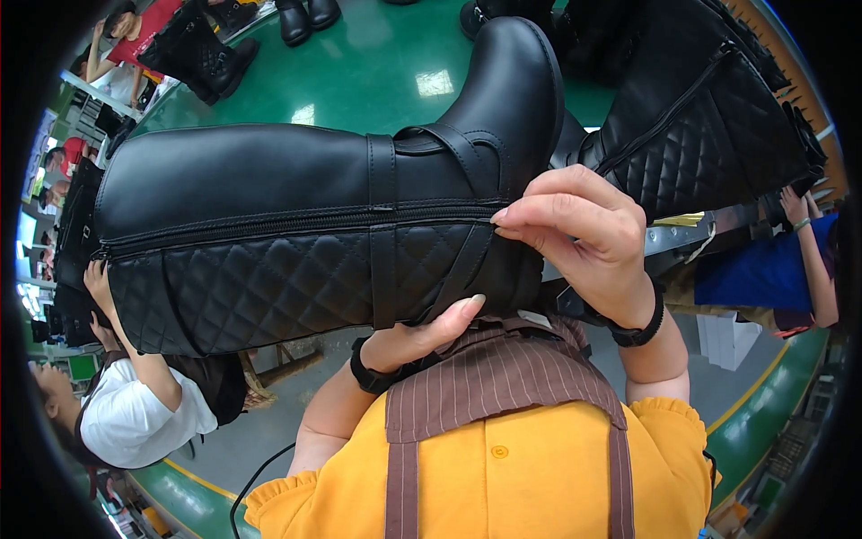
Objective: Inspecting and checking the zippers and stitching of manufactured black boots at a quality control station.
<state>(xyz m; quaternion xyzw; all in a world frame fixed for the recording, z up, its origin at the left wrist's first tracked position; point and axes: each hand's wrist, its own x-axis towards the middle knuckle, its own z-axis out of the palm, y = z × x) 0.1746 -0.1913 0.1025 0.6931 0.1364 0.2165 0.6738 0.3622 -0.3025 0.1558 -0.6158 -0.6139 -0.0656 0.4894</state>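
Note:
A tall black boot [296, 225] lies sideways in front of me, its toe pointing up and to the right. Quilting covers the lower part of its shaft, and straps cross near the ankle. Along the shaft runs a zipper [314, 220], which looks closed. My right hand [593, 229] pinches at the zipper's ankle end; whatever is between thumb and finger is too small to make out. From below, my left hand [426, 334] supports the boot, thumb against the quilted side and the other fingers hidden beneath it.
Another quilted black boot [691, 126] is at the right, with more boots [202, 54] at the far left on the green table [359, 81]. A person in a white shirt [148, 409] works at the left. A blue-clothed person [763, 269] is at the right, near white boxes [727, 340].

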